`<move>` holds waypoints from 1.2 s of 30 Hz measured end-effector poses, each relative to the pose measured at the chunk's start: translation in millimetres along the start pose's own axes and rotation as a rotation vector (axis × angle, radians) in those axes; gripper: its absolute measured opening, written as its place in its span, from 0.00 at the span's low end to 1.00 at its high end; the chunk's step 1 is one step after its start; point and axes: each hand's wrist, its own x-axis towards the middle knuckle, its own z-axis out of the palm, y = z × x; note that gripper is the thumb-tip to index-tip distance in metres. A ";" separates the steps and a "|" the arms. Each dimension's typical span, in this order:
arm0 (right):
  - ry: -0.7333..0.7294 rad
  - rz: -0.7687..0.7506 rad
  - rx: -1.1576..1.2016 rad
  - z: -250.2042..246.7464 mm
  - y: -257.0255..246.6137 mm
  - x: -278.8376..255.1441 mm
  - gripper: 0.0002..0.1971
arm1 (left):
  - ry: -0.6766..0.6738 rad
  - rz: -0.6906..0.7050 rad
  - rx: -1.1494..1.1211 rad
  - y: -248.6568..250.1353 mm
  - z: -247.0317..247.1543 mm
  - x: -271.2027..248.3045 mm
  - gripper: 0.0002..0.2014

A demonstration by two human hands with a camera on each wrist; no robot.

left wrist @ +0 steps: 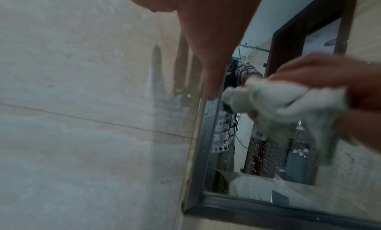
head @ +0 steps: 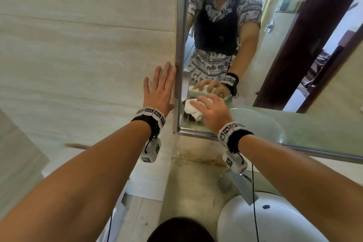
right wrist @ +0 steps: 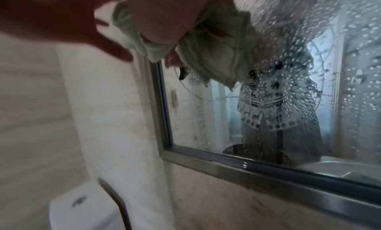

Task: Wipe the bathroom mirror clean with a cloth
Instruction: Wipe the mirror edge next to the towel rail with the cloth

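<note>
— Dark hair (head: 181,230) sits closest to the head camera, at the bottom edge, below both forearms. What are the hands doing?

— Past the forearms, the left hand (head: 158,88) lies flat on the tiled wall (head: 78,55), fingers straight and spread, holding nothing. Its fingertips reach right up beside the metal mirror frame (head: 181,45).

— And the other?

— The right hand (head: 213,112) has its fingers curled over a bunched white cloth (head: 193,110) and presses it against the mirror (head: 314,120). It sits just inside the frame's lower left corner, so the left edge is just beside the knuckles and the bottom rail is close under the wrist.

— How wet is the glass around it?

— From the right wrist view, water droplets (right wrist: 299,70) cover the pane to the right of the cloth and below it, down to the bottom rail. The glass stretches on a long way to the right of the hand and upward from it; leftward and downward the frame closes things off almost at once.

— Anything beneath the hands?

— A chrome tap (head: 237,184) and white basin (head: 275,222) lie below the right wrist, under the mirror. The right wrist view also shows a white toilet cistern (right wrist: 82,209), low and left of the frame.
</note>
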 end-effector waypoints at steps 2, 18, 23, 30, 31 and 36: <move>0.061 0.155 0.032 -17.6 6.4 2.9 0.20 | -0.027 0.017 -0.010 1.0 4.8 -4.7 0.68; 0.093 0.233 -0.123 7.3 32.8 -6.4 0.29 | 0.010 0.082 -0.019 4.0 50.0 7.3 0.68; -0.390 0.124 0.007 59.4 4.4 -96.1 0.39 | 0.057 0.093 -0.022 1.7 58.1 9.8 0.70; -0.398 0.120 -0.027 72.1 -5.9 -109.2 0.36 | 0.060 0.091 -0.016 3.9 59.6 8.8 0.69; -0.375 0.120 -0.019 68.9 -7.3 -107.4 0.36 | 0.053 0.083 -0.018 5.3 57.5 7.2 0.69; -0.136 0.160 0.052 28.0 -9.8 -58.2 0.28 | 0.007 0.082 -0.032 7.1 44.7 3.4 0.66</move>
